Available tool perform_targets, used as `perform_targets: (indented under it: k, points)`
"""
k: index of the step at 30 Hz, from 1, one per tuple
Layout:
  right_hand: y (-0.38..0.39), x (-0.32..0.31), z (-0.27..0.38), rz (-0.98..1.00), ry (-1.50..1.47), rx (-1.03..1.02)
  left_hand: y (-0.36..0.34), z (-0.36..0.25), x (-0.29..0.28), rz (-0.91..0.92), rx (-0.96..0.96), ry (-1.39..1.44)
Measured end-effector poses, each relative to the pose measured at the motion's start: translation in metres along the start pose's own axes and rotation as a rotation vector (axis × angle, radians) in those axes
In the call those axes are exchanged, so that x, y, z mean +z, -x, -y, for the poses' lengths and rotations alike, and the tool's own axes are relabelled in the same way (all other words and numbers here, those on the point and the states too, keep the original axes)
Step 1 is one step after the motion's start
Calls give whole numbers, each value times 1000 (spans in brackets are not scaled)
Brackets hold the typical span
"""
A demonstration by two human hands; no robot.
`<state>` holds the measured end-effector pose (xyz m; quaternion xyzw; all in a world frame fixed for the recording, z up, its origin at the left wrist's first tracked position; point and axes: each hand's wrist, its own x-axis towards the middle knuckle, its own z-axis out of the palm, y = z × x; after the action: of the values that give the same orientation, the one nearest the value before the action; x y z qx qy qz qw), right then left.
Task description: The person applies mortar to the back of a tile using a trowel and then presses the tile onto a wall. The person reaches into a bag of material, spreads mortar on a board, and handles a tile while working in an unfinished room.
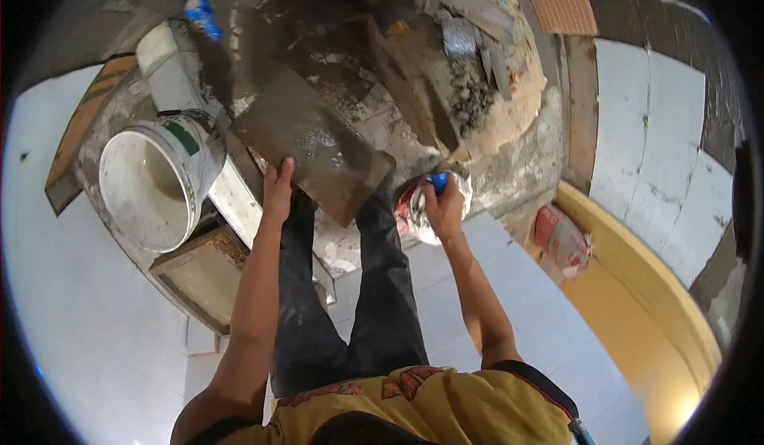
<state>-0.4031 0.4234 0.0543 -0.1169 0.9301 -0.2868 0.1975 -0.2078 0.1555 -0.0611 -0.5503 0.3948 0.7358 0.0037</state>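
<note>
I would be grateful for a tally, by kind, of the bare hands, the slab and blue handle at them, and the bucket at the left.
Bare hands: 2, left hand and right hand
Dark slab: 1
Blue handle: 1
White bucket: 1
Total: 5

Count two hands in total: one left hand (278, 197), one right hand (446, 209). Count one flat grey-brown slab (306, 139), one blue handle (438, 180), and one white-and-red container (411, 216). Add one large white bucket (189, 144), one red-and-white bag (559, 238), one ribbed orange tile (561, 2) and one shallow framed panel (203, 276). Register one pair of dark trousers (306, 338) and one yellow shirt (493, 405). Treat rubble pieces (471, 97) as uncountable: overlapping and partly blurred.
</note>
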Motion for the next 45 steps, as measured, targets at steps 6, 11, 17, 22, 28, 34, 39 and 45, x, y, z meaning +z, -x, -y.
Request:
perform_targets:
  k: [6,11,17,22,28,34,39,45]
  points:
    - [-51,-36,-11,-60,-225,66,30,17,27,-115,-139,384]
    - [-51,-53,-28,243,-184,129,22,47,46,-166,-35,453]
    - [-103,-108,-54,109,-392,295,-32,9,76,-81,13,376]
    - [-118,-142,-74,3,-558,237,-55,-21,93,-23,58,274]
    - [0,-104,-134,-190,-590,330,-88,19,81,-340,-59,-11]
    - [83,-46,-193,-254,-614,808,-179,146,60,-323,-326,48]
    - [134,-38,-199,-259,-601,897,-195,167,62,-224,-600,-51]
    - [155,-23,-168,-347,-752,954,-189,-40,211,-69,396,-222]
